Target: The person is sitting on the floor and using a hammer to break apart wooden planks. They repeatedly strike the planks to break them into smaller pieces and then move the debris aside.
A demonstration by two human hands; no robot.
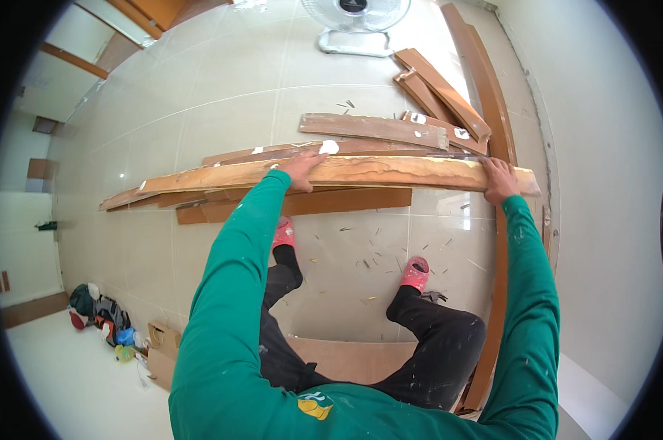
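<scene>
A long wooden board point(397, 171) with a raw, stained face lies crosswise in front of me. Near its middle, my left hand point(303, 170) grips it, thumb on the near side and fingers over the far edge. My right hand point(499, 180) holds the same board close to its right end. Under and beyond it are more long brown boards point(375, 146), partly hidden by it. A wider brown board point(348, 202) shows along the near side. Just past the stack rests a shorter weathered plank point(372, 128).
Several brown planks point(447, 99) lie piled at the far right, beside a long board point(488, 82) along the wall. A floor fan point(356, 14) stands at the back. Splinters point(366, 264) and a hammer-like tool point(434, 297) are near my feet. Bags point(108, 316) and a cardboard box point(163, 349) sit left.
</scene>
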